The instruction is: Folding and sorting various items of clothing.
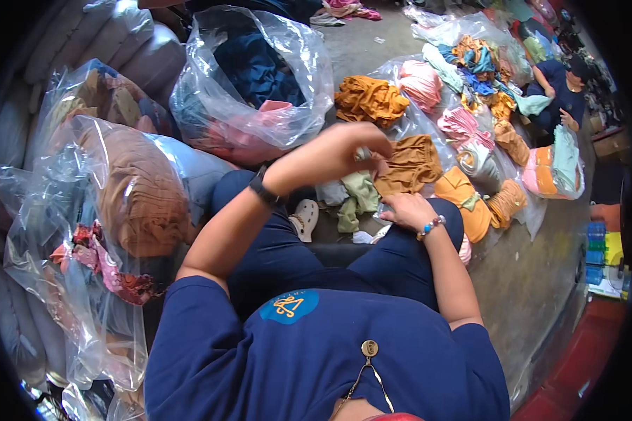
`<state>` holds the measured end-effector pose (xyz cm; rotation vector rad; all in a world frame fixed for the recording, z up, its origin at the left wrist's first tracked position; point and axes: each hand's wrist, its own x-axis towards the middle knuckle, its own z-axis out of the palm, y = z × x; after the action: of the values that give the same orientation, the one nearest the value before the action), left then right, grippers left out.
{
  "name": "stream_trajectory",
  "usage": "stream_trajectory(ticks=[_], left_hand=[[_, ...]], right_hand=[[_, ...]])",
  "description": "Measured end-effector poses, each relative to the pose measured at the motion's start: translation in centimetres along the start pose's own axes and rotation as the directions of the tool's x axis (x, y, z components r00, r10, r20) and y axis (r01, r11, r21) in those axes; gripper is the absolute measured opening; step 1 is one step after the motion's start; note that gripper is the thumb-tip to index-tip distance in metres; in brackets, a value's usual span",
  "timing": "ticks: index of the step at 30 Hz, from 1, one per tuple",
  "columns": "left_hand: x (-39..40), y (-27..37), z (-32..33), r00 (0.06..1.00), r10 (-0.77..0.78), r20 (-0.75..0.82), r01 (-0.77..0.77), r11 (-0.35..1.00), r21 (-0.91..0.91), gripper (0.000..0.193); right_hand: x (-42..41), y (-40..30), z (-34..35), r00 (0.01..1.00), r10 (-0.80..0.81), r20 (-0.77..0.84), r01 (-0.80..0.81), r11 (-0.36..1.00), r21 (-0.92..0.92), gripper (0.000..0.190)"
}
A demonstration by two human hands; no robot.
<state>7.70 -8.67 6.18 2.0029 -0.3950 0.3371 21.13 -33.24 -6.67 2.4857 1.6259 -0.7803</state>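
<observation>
A brown knit garment [408, 164], which looks like a pair of underpants, lies spread out in front of my right knee. My left hand [342, 150], blurred and with a ring on one finger, is above its left side with the fingers bent down. Whether those fingers grip the cloth is hidden. At the garment's near edge, by my right knee, is my right hand [412, 211], its thumb away from the fingers. Its fingertips meet the cloth, but a grip cannot be made out. Light green cloth pieces [359, 197] lie on the floor left of the garment.
Beyond sit mustard garments [371, 101], a pink bundle [420, 85] and a yellow bundle [466, 202]. Clear plastic bags of clothing stand ahead [316, 68] and at left [142, 200]. Far right, another person [558, 94] handles cloth beside a wrapped pack [553, 168].
</observation>
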Motion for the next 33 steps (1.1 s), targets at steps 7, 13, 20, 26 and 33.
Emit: stream_trajectory(ticks=[7,13,20,26,33], left_hand=[[-5.2,-20.7,-8.1,0.739,-0.114,-0.664,0.58,0.609,0.541,0.029],[-8.4,-27.7,-12.9,0.594,-0.504,-0.627,0.784,0.188,0.592,0.027],[-6.7,-32.2,-12.5,0.562,-0.53,-0.636,0.765,0.039,0.643,0.025],[-6.0,-30.8,-12.9,0.585,-0.094,-0.805,0.772,0.369,0.518,0.027],[-6.0,-30.3,-11.9,0.521,-0.51,-0.684,0.85,0.381,0.363,0.049]], right_hand=[[1.5,-0.3,-1.6,0.984,0.065,0.164,-0.072,0.997,0.037,0.048],[3.3,0.8,-1.3,0.97,0.055,0.236,-0.085,0.989,0.118,0.051],[4.9,1.9,-1.2,0.954,0.038,0.298,-0.114,0.963,0.243,0.052],[5.8,2.3,-0.8,0.951,0.012,0.31,-0.101,0.956,0.274,0.053],[5.4,2.0,-1.1,0.958,-0.02,0.285,-0.074,0.946,0.316,0.05]])
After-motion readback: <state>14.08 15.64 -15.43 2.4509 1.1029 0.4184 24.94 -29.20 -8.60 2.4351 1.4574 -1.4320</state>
